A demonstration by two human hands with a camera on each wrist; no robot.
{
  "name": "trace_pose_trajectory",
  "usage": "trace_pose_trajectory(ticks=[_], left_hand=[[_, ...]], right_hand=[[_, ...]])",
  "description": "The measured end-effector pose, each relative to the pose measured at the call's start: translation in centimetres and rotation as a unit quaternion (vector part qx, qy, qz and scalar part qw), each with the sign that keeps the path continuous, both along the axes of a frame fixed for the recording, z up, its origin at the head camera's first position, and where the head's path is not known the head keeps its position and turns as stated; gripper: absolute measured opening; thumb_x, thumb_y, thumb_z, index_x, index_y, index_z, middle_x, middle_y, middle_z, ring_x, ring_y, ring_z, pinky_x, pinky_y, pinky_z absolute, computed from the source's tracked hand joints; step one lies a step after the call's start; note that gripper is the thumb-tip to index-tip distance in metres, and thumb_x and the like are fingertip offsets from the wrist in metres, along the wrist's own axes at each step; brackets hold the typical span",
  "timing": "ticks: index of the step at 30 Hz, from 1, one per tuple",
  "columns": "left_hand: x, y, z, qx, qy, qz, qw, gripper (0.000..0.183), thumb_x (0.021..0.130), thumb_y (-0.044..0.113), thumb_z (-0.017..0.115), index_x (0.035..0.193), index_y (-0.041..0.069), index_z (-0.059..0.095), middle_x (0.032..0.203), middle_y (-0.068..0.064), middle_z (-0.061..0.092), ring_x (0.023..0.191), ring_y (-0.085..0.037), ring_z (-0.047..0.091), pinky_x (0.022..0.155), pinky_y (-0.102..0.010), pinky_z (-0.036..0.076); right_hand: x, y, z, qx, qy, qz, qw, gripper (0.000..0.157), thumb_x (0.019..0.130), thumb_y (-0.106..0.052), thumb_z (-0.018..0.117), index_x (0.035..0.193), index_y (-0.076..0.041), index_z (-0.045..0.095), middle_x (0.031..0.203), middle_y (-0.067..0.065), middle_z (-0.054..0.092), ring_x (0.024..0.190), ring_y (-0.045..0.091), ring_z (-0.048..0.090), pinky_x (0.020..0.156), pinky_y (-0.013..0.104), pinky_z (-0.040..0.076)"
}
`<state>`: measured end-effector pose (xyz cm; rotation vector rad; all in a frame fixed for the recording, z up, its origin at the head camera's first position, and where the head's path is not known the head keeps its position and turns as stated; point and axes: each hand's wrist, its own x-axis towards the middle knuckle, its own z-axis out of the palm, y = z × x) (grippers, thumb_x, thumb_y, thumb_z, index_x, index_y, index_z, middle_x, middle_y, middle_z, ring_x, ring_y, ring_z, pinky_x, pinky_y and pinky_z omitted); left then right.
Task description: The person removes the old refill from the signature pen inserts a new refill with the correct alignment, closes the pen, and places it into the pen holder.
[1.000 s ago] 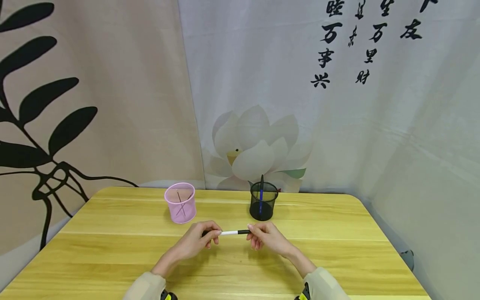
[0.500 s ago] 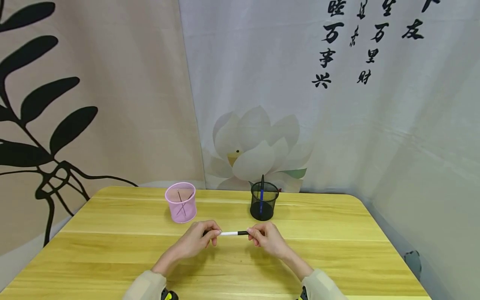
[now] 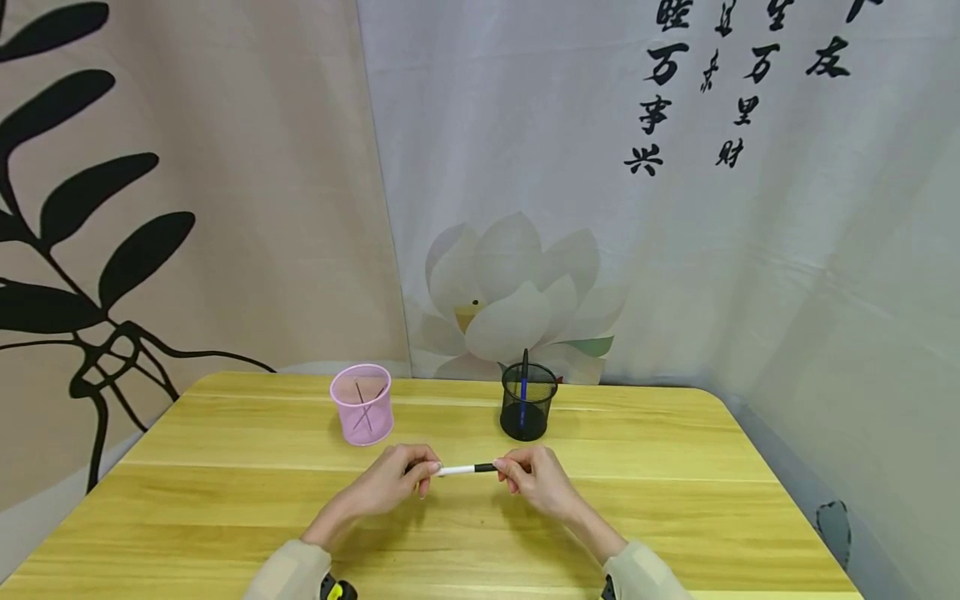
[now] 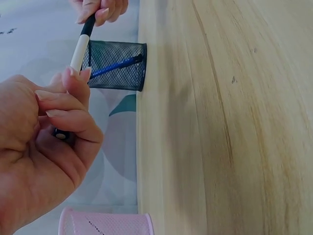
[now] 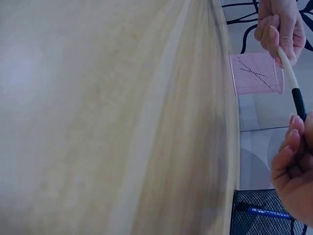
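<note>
Here, a slim cylindrical white marker with black ends (image 3: 457, 470) is held above the yellowish wooden table (image 3: 472, 550), nearer the person than the round black wire-mesh cup (image 3: 537, 410) and left of it. The left hand (image 3: 392, 477) and right hand (image 3: 538, 480) each pinch one end. A blue-and-black pen (image 3: 524, 385) stands inside that cup; a round pink mesh cup (image 3: 365, 413) sits well to its left.

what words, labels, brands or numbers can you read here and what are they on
"睦万事兴": a column on the white backdrop
"生万里财": another column, farther right on it
"友": the rightmost column; the character above is cut off by the picture edge
Small column between the first two: too small to read surely
No lettering readable on the black-and-white pen, blue pen, pink cup or black cup
</note>
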<state>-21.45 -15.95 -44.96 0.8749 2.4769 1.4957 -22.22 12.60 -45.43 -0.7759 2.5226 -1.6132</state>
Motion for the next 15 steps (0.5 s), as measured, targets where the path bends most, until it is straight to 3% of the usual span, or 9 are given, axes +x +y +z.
trace_pose_trajectory(ticks=[4, 15], left_hand=[[0.8, 0.6, 1.3, -0.005, -0.029, 0.017, 0.9994, 0.021, 0.115, 0.002, 0.057, 0.103, -0.012, 0.068, 0.073, -0.018, 0.064, 0.060, 0.003, 0.038, 0.055, -0.017, 0.028], [0.8, 0.6, 1.5, 0.017, -0.035, 0.032, 0.9988, 0.016, 0.111, -0.001, 0.064, 0.113, -0.016, 0.070, 0.090, -0.022, 0.075, 0.071, 0.000, 0.056, 0.063, -0.017, 0.049]], right_hand=[[0.0, 0.1, 0.2, -0.001, -0.006, 0.007, 1.000, 0.030, 0.111, -0.003, 0.066, 0.088, 0.014, 0.074, 0.067, 0.027, 0.064, 0.058, -0.005, 0.043, 0.054, 0.016, 0.027], [-1.1, 1.3, 0.3, -0.023, -0.072, 0.071, 0.995, 0.029, 0.113, -0.002, 0.061, 0.120, 0.024, 0.071, 0.094, 0.041, 0.073, 0.075, -0.001, 0.060, 0.070, 0.016, 0.053]])
